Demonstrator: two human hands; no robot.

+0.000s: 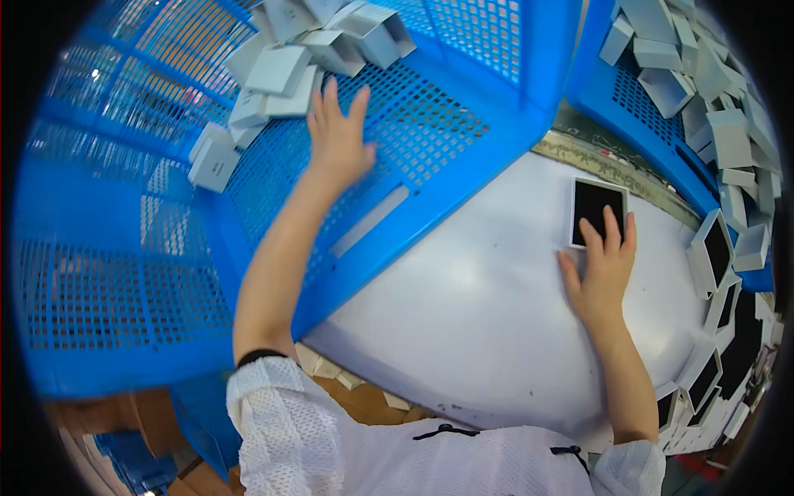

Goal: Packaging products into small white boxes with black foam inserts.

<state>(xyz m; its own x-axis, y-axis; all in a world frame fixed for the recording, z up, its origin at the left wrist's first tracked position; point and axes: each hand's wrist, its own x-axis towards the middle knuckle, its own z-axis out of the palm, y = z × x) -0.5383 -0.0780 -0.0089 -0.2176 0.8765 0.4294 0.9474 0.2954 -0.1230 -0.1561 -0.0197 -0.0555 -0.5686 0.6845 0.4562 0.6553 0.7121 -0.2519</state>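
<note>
My left hand (339, 149) reaches into a tilted blue plastic basket (430, 140), fingers spread with nothing in them. Just beyond its fingertips lie several small white boxes (277, 70), piled on the basket's perforated wall. A white box tray with a black inside (597, 198) lies on the pale tabletop (480, 256). The fingertips of my right hand (604, 277) rest over its near part, fingers apart and outstretched, thumb beside the tray's near left corner. That hand partly hides the tray's near edge.
At the right, a second blue basket (653, 124) holds many white box pieces (732, 136). Along the table's right side lie more black-lined white trays (713, 252). A worn ledge (612, 169) runs behind the tabletop. Brown cardboard (364, 401) lies below the table's near edge.
</note>
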